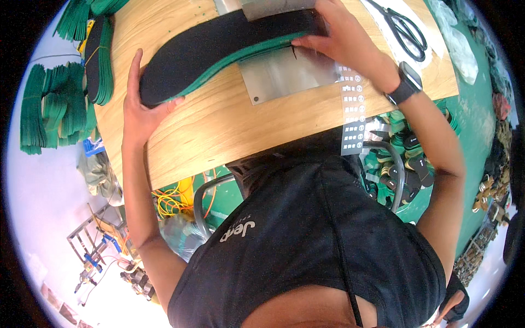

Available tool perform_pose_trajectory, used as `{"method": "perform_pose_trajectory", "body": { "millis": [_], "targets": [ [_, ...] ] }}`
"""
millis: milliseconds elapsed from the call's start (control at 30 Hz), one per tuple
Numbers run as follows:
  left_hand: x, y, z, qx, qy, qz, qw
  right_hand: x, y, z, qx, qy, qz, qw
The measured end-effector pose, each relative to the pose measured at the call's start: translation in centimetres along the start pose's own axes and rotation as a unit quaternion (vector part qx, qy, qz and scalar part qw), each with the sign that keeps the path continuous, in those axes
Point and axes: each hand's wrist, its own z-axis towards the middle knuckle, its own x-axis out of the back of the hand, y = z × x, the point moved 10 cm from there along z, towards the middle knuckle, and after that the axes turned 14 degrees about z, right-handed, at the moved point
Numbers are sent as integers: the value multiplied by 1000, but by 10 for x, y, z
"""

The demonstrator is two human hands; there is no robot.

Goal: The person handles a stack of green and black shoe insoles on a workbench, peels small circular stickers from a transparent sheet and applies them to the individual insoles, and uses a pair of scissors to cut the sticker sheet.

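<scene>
A stack of shoe insoles, black on top with green edges, spans the space between my two hands at the far side of the table. My left hand cups its wide left end, thumb on the near side and fingers on the far side. At the other end, my right hand, with a dark watch on the wrist, grips the stack, thumb on the near edge. A metal plate lies partly under the stack, and another metal part overlaps its far edge. A clear strip of white-printed stickers hangs over the table edge near my right wrist.
Black-handled scissors lie on white paper at the far right of the wooden table. A banded insole bundle stands at the left edge, beside several green bundles. More insoles are heaped below the table on the right.
</scene>
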Motion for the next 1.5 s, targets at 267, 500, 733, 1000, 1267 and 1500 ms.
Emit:
{"method": "perform_pose_trajectory", "body": {
  "millis": [267,500,733,1000,1267,1500],
  "targets": [
    [2,0,7,3,2,-9,1000,-6,9,7,10,6,34,999],
    [2,2,2,-12,14,2,1000,-4,-2,0,62,47,-35,996],
    [6,13,2,-23,2,34,999,-5,-4,3,76,21,-17,997],
    [56,-6,-52,9,143,-28,989,53,10,-31,88,91,-138,982],
    [20,61,-58,18,152,-103,983,15,62,43,11,-36,-229,973],
    [-113,117,-31,132,-164,-208,955,46,-13,-59,51,96,-162,981]
  ]
}}
